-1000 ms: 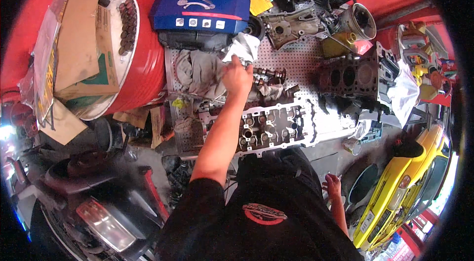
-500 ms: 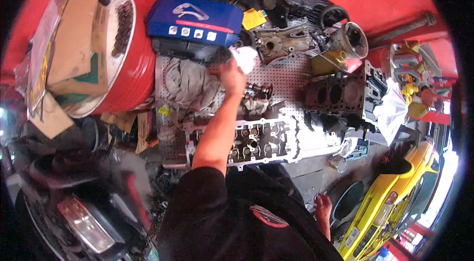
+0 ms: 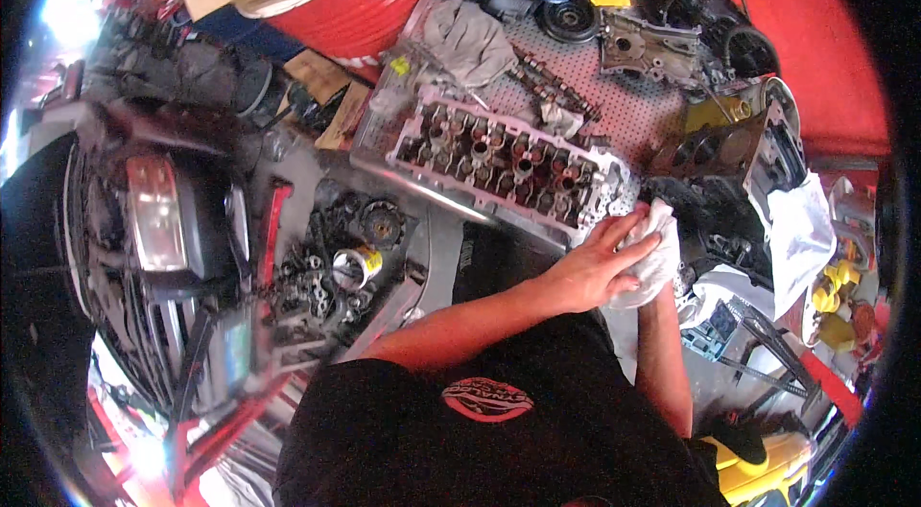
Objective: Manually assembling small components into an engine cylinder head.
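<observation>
A white rag [image 3: 650, 262] is bunched up in front of me, close to the right end of a metal cylinder head [image 3: 513, 166]. My left hand [image 3: 597, 265] grips it from the left, with several fingers laid across the cloth. From below, my right forearm rises to the rag's underside; my right hand [image 3: 656, 304] is mostly covered by the cloth, and its fingers are hidden. The cylinder head lies along the near edge of the perforated metal bench [image 3: 566, 61], its valve side facing up.
A grey cloth [image 3: 470, 39] and a camshaft [image 3: 556, 85] lie behind the cylinder head. The engine block [image 3: 715, 157] stands at the right with white cloth [image 3: 804, 229] on it. Left are a red drum [image 3: 369, 13], a dark vehicle front [image 3: 158, 210] and floor parts [image 3: 317, 286].
My left hand has brought the white rag from the back of the bench toward me, where it meets my right hand. The view has swung, so the bench appears tilted.
</observation>
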Motion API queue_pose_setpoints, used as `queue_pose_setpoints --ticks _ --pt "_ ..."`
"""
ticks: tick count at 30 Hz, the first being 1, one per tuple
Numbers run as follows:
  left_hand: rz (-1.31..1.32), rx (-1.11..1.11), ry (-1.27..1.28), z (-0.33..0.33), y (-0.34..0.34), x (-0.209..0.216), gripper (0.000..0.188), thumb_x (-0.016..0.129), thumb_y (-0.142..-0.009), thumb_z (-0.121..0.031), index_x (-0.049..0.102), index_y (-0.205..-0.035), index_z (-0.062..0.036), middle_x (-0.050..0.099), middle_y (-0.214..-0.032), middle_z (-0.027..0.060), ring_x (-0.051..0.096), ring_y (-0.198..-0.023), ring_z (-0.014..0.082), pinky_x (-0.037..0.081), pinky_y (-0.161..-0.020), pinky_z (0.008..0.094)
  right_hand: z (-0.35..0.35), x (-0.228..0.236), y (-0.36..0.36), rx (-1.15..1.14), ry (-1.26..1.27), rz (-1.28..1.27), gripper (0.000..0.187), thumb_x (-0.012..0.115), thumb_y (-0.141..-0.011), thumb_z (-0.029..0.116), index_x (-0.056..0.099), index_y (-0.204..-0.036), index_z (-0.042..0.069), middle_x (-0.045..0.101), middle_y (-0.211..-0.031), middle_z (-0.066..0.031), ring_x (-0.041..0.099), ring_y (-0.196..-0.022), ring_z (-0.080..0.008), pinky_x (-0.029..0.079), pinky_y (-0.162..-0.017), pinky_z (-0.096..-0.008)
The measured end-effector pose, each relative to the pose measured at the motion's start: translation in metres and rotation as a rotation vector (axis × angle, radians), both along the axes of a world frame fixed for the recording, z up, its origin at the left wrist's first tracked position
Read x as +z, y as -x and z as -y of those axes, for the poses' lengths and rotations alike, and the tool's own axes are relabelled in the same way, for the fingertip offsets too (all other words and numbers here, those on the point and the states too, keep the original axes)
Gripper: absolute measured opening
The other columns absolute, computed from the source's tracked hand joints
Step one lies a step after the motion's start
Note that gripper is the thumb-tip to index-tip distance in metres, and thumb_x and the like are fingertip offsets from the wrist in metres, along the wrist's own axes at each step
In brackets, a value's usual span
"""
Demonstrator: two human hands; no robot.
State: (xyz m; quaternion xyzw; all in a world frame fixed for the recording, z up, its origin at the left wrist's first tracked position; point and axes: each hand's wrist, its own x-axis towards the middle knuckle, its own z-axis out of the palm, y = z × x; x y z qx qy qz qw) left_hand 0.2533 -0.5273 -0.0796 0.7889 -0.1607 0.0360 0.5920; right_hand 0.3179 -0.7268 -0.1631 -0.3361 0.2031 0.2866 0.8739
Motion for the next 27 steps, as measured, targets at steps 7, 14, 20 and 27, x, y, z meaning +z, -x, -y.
queue_pose_setpoints --ticks 7,14,20,27 --pt "-0.208 0.446 -0.494 -0.05 0.084 -0.077 0.032 0.064 -0.098 -0.019 0.067 -0.13 -0.0168 0.067 -0.126 0.0093 0.062 -0.121 0.0289 0.05 -0.106 0.0449 -0.062 0.047 0.087 0.633 0.219 -0.022 0.087 0.032 -0.102 0.077 0.045 -0.155 0.009 0.051 -0.153 -0.0152 0.059 -0.13 -0.0322 0.05 -0.108 -0.0455" --pt "-0.228 0.877 -1.114 -0.3 0.037 -0.111 0.038 0.059 -0.098 -0.021 0.064 -0.134 -0.0074 0.062 -0.123 0.0229 0.059 -0.114 0.0401 0.047 -0.1 0.0547 -0.026 0.005 0.117 0.861 0.585 0.232 0.063 0.051 -0.108 0.056 0.055 -0.15 0.01 0.066 -0.125 -0.0095 0.06 -0.116 -0.0192 0.05 -0.101 -0.0372" --pt "-0.215 0.554 -1.285 -0.333 0.001 -0.157 0.03 0.06 -0.095 -0.015 0.069 -0.123 -0.0099 0.065 -0.117 0.021 0.059 -0.111 0.0423 0.051 -0.095 0.0528 0.058 -0.091 0.161 0.782 1.125 0.13 0.07 0.059 -0.101 0.061 0.06 -0.14 0.003 0.067 -0.131 -0.0097 0.069 -0.102 -0.0214 0.055 -0.079 -0.0345" --pt "-0.377 0.559 -1.071 -0.342 0.038 -0.131 0.036 0.066 -0.087 -0.013 0.07 -0.123 -0.0135 0.068 -0.116 0.0189 0.066 -0.105 0.0417 0.055 -0.089 0.0527 0.147 -0.082 0.28 0.516 1.198 -0.453 0.068 0.062 -0.099 0.059 0.058 -0.14 0.005 0.068 -0.127 -0.01 0.07 -0.093 -0.022 0.053 -0.069 -0.0351"
